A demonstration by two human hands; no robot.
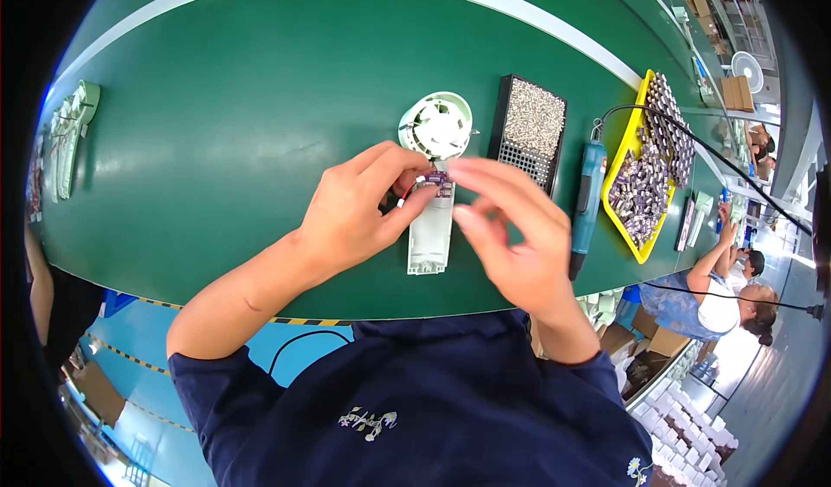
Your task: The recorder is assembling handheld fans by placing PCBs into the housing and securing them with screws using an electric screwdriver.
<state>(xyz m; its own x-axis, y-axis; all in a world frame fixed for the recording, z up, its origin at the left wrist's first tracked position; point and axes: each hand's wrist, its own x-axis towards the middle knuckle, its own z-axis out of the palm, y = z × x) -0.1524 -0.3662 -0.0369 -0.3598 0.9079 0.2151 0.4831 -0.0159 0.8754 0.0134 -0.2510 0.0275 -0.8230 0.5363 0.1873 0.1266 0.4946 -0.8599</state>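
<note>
A small purple circuit board (439,178) with red, black and white wires is pinched between the thumb and fingers of my left hand (351,203). It sits over the upper end of a pale handle shell (430,238), which lies lengthwise on the table. Joined or touching at the far end of that shell is a round pale-green fan head (437,125) with its blades showing. Just right of the board, my right hand (528,240) has thumb and forefinger apart, slightly blurred, with nothing visible between them.
Right of the fan stands a black tray (530,128) of small metal screws. Beyond it lie a teal electric screwdriver (589,197) on a cord and a yellow tray (645,249) of purple boards. Pale-green shells (71,141) rest at far left. Co-workers (723,301) sit at right.
</note>
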